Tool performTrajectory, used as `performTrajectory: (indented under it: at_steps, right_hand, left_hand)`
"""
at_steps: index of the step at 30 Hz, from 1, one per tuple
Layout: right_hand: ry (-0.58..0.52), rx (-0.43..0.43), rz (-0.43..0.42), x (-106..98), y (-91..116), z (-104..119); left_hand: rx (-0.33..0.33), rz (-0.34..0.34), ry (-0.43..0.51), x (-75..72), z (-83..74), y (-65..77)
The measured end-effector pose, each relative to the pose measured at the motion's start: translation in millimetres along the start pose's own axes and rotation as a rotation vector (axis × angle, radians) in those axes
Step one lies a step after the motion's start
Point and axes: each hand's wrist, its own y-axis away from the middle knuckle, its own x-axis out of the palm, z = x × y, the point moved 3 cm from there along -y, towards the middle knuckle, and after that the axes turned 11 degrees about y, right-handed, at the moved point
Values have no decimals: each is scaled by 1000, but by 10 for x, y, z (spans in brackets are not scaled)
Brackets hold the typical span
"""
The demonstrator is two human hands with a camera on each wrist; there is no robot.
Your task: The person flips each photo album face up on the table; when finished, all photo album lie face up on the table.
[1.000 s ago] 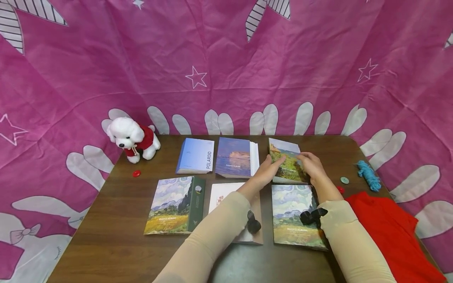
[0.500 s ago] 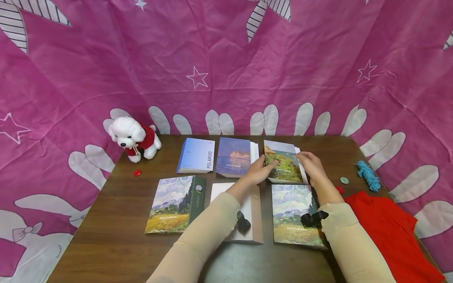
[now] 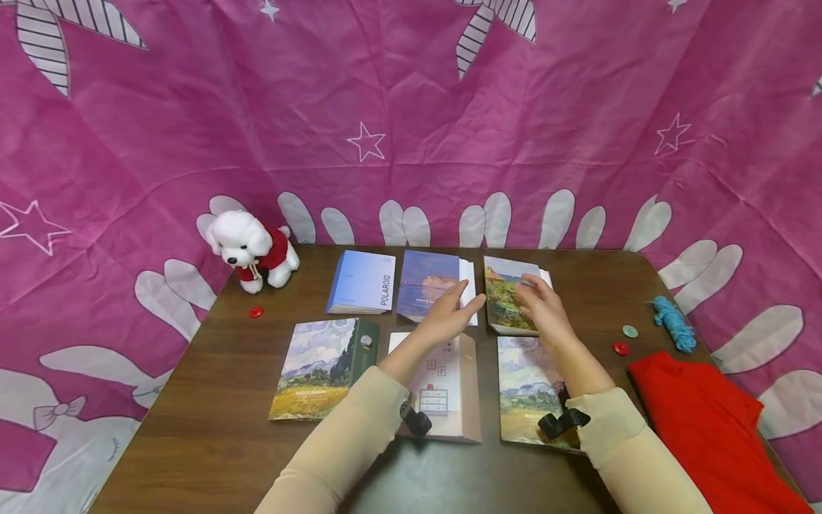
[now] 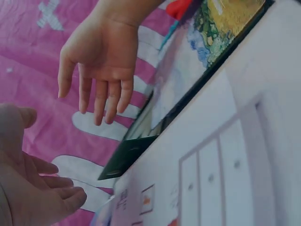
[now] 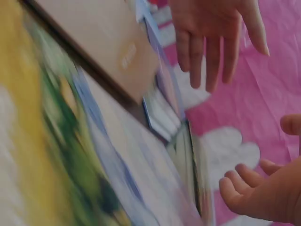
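My left hand (image 3: 446, 314) is open, fingers extended, over the right side of a blue seascape photo album (image 3: 420, 285). My right hand (image 3: 547, 314) hovers with loosely bent fingers over the right part of a green landscape photo album (image 3: 501, 303) in the back row. Neither hand holds anything. In the left wrist view, the left palm (image 4: 35, 183) faces the other hand, above a white album (image 4: 197, 155) printed with a drawer chest. The right wrist view shows my right fingers (image 5: 244, 181) half curled beside a painted landscape album (image 5: 117, 155).
A blue Polaroid album (image 3: 362, 282) stands at the back left, a wheat-field album (image 3: 315, 368) at the front left. A white toy dog (image 3: 253, 250) sits at the far left corner. Right of the albums lie blue yarn (image 3: 674, 325), buttons (image 3: 620, 348) and red cloth (image 3: 700, 421).
Both hands were on the back-right landscape album, which shifted slightly left and now sits apart from them. The left hand has drawn away left; the right hand has lifted off.
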Motion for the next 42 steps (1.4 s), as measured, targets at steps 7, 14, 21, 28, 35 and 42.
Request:
performTrajectory:
  at_steps: [7,14,21,28,35,42]
  right_hand:
    - [-161,-14,19,314,167,59]
    - [-238,-18,39,653,324,104]
    - [-263,-17,83,920,367,131]
    - [-338,22,96,1213,428,187]
    - [-314,7,137,1521,522,229]
    - [-240,-19,191,1886,591,244]
  left_hand:
    - [-20,-24,24,-183,40,214]
    - [-49,-67,-16,-370,184,474]
    - [-17,-111,-8,-596,325,665]
    - [-16,-191,-54,-794,456,812]
    - [-64,-252,-81,-986,582,1029]
    - [-83,-337,-65,-1264,780,1223]
